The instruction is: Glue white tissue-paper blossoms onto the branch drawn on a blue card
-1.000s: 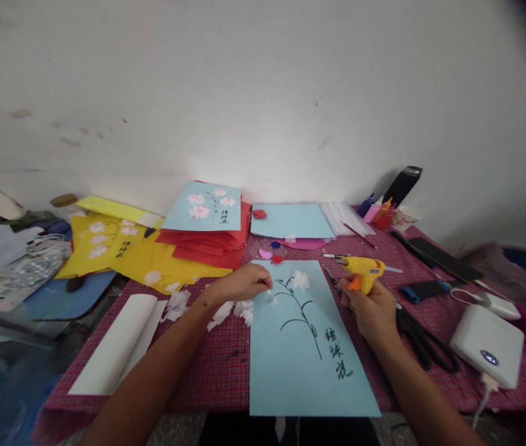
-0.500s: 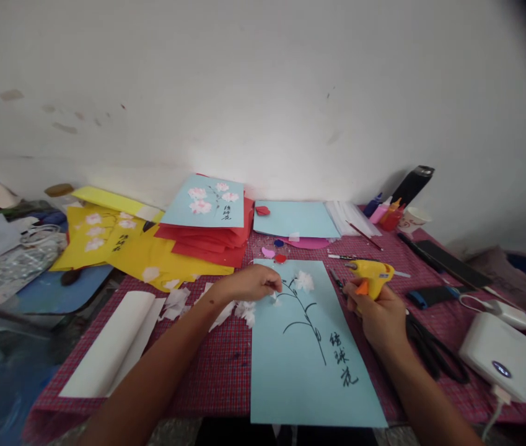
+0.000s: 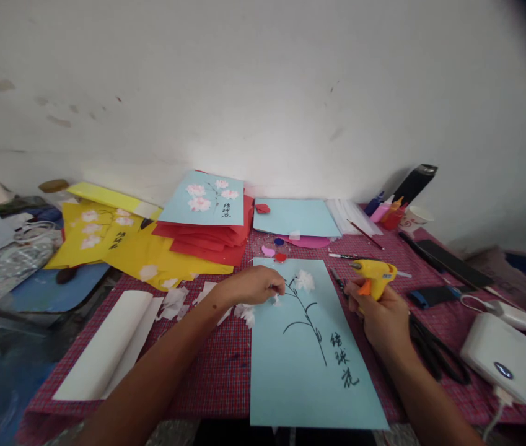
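Observation:
My right hand grips a yellow hot glue gun by its handle, a finger at the orange trigger; its nozzle points left. My left hand is closed in a pinch over the upper left of a light blue paper sheet. A small white scrap of crumpled paper shows just below its fingertips; the pinch partly hides it. On the sheet are a dark painted stem, brush-written characters and a fluffy white paper flower near the top.
White paper scraps and a folded white sheet lie left. Behind are red sheets topped by a blue flower card, and yellow cards. At right are black scissors, a white power bank, paint bottles and a black flask.
My left hand stays pinched at almost the same spot on the blue sheet. The glue gun in my right hand has barely moved. The view has shifted slightly.

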{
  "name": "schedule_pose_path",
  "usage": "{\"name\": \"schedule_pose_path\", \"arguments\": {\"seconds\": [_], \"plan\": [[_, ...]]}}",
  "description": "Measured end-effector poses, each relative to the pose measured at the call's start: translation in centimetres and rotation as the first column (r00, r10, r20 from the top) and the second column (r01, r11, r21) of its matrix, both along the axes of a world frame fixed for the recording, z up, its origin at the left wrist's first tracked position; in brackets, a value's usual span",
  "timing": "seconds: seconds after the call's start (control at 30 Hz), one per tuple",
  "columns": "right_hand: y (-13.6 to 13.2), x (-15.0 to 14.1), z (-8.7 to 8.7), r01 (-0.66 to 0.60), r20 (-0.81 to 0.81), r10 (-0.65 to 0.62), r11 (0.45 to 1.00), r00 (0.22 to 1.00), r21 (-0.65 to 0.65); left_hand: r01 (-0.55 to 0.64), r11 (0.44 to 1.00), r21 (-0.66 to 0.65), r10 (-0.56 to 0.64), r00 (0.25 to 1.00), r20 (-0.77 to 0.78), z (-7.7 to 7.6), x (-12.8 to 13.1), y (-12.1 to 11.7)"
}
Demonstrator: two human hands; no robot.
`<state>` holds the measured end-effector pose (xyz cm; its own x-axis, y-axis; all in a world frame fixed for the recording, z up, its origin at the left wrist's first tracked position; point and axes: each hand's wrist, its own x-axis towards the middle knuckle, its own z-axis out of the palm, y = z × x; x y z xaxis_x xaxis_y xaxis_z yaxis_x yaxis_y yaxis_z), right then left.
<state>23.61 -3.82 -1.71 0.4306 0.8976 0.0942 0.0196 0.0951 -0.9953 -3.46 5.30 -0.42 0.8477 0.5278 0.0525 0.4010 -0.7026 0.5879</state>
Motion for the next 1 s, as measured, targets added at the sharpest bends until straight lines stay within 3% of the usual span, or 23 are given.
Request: {"name": "schedule_pose_path", "arguments": {"seconds": [0.5,0.67,0.83,1.0], "plan": [[-0.3,0.0,0.3,-0.024,0.038,0.023,1.0,0.999,0.017,-0.027,0.999,0.022,0.026,1.0,0.013,0.3,-0.5,-0.2],[-0.2,0.1,0.3,-0.019,0.036,0.019,1.0,0.999,-0.007,-0.116,0.993,0.03,0.114,0.992,0.059,2.3,-2.6,-0.5],[0.0,0.3,-0.1,-0.031,0.046,0.031,1.0,0.998,0.002,-0.184,0.973,-0.139,0.167,0.978,-0.125,4.9,-4.7,-1.4],[0.1,0.4,-0.4,-0.042,0.113,0.04,0.999,0.993,0.012,-0.202,0.977,-0.072,0.193,0.974,-0.119,5.1,-5.9,-3.2]]}}
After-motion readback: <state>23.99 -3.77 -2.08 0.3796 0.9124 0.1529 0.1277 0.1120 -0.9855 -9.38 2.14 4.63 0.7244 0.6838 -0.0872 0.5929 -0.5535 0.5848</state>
